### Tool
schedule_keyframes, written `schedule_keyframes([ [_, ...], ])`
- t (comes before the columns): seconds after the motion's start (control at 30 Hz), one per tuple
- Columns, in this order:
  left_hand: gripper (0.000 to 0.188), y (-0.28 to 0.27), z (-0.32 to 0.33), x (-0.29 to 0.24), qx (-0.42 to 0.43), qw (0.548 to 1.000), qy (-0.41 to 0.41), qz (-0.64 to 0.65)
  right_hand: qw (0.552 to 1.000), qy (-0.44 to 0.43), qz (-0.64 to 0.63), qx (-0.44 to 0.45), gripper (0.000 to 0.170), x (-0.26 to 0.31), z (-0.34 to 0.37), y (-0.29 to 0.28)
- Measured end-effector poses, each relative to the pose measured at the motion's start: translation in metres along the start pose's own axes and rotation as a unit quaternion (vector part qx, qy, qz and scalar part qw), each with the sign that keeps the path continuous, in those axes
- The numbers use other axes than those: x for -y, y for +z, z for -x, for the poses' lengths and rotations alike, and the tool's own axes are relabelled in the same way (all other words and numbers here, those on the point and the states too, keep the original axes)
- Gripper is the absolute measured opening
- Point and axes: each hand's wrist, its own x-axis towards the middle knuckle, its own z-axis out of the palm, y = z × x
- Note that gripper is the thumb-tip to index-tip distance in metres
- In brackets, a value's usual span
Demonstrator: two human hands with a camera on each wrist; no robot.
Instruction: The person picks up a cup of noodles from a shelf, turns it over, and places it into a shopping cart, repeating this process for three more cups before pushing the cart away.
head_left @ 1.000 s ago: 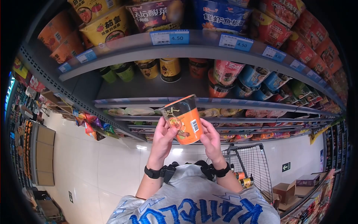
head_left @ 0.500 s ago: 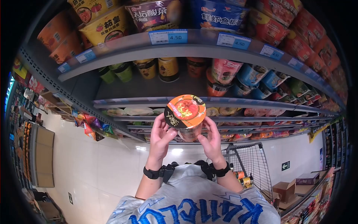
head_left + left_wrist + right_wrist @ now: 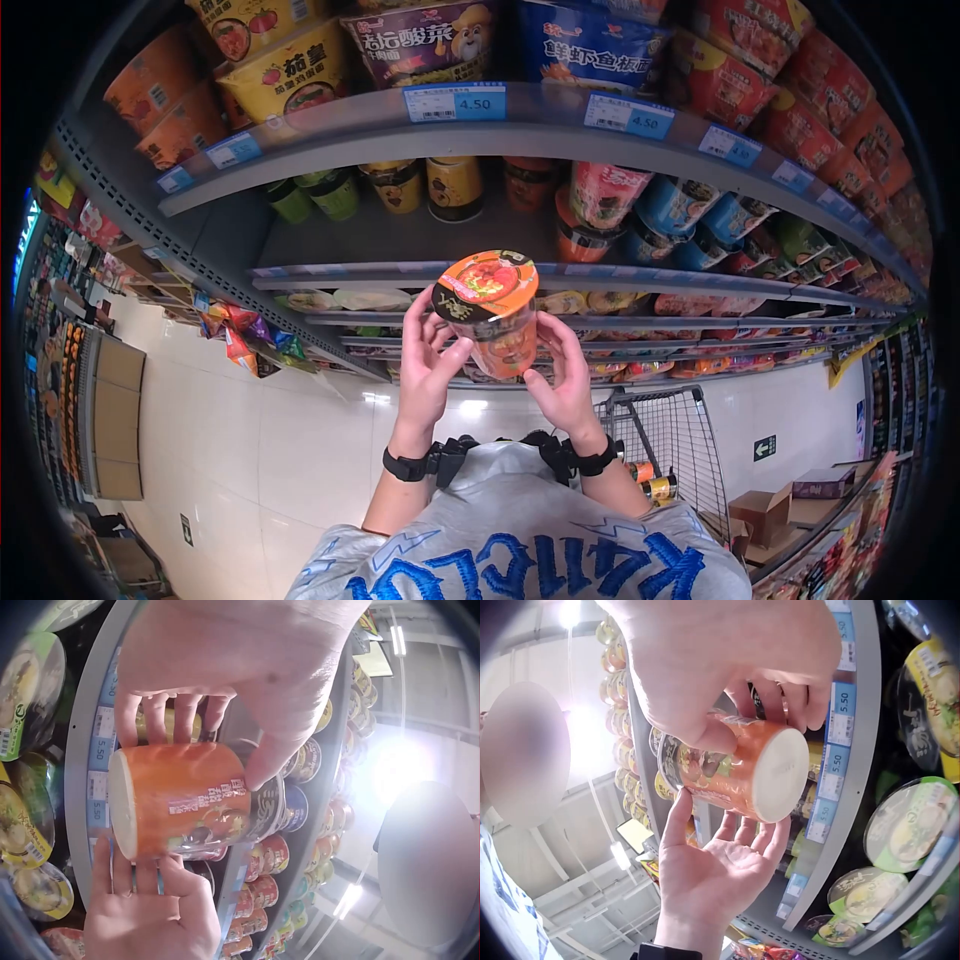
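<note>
Between both hands is an orange instant noodle cup with a black and orange lid, tilted so the lid and part of its side face the head camera. My left hand grips its left side, thumb near the lid end and fingers behind, as the left wrist view shows. On the other side my right hand holds the lower part, with its thumb against the printed wall. The cup's pale base faces the shelf side in the right wrist view.
Ahead, a shelf bears yellow cups, a pink cup and blue cups. Above it, a shelf edge with price tags juts out under large noodle bowls. A wire shopping cart with a few cups stands at right, near cardboard boxes.
The noodle cup first showed its barcode side, then swung its lid toward the head camera, and now leans back partway so lid and side both show. Both hands stay around it.
</note>
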Motion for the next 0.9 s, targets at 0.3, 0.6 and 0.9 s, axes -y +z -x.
schedule_keyframes([
  [0.3, 0.059, -0.019, -0.002, 0.009, -0.009, 0.993, -0.079, -0.089, 0.999, -0.03, 0.014, 0.031, 0.052, 0.003, -0.003, -0.006],
  [0.6, 0.061, -0.027, -0.004, 0.011, -0.002, 0.991, -0.131, -0.001, 0.998, -0.004, -0.056, 0.017, 0.052, 0.01, -0.004, -0.006],
  [0.9, 0.052, -0.025, -0.003, 0.009, 0.001, 0.981, -0.183, -0.059, 0.99, 0.033, -0.134, -0.021, 0.055, 0.0, -0.001, -0.002],
])
